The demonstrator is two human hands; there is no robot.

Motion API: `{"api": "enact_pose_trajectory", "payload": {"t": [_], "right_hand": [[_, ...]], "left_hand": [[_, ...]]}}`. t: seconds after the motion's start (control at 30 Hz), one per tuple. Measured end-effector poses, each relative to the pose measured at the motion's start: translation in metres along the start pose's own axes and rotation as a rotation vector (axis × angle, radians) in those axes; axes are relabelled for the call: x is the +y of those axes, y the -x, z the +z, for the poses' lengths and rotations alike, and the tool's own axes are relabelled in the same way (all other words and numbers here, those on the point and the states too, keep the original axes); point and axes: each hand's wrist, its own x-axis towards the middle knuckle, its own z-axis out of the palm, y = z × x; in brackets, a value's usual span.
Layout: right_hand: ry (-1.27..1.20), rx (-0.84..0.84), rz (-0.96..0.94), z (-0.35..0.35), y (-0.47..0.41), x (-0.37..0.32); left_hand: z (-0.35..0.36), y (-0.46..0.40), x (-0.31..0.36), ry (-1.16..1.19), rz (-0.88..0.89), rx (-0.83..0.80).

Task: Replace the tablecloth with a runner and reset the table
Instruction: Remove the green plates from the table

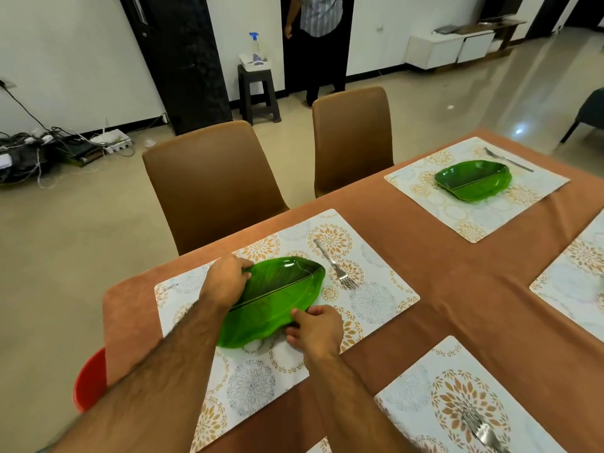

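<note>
A green leaf-shaped plate (277, 297) lies on a floral placemat (376, 299) on the brown tablecloth (451, 289). My left hand (225, 281) grips the plate's far left edge. My right hand (315, 331) pinches its near edge, thumb on top. A fork (333, 264) lies on the same mat, right of the plate. A second green leaf plate (474, 181) sits on another placemat (425, 194) further right, with a fork (508, 159) beyond it.
Two brown chairs (212, 184) (353, 138) stand at the table's far side. More placemats lie at the right edge (568, 282) and in front (425, 393), the front one with forks (480, 426). A red object (91, 380) shows below the table's left corner. A person (320, 44) stands by a stool (258, 93).
</note>
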Motion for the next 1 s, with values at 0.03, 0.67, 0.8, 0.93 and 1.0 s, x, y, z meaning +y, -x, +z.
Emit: {"api": "enact_pose_trajectory", "payload": {"t": [0.03, 0.67, 0.8, 0.93, 1.0], "right_hand": [[0.005, 0.000, -0.003, 0.001, 0.000, 0.001], [0.144, 0.010, -0.256, -0.108, 0.057, -0.016], [0.108, -0.013, -0.243, -0.164, 0.108, -0.021], [0.066, -0.059, -0.251, -0.221, 0.163, -0.028], [0.064, -0.092, -0.266, -0.255, 0.195, -0.028]], "left_hand": [[0.001, -0.001, 0.000, 0.006, -0.007, -0.009], [-0.014, 0.136, 0.070, 0.575, -0.203, -0.301], [-0.013, 0.203, 0.115, 0.896, -0.332, -0.347], [-0.021, 0.262, 0.158, 0.942, -0.305, -0.298], [-0.028, 0.300, 0.184, 0.959, -0.299, -0.279]]}}
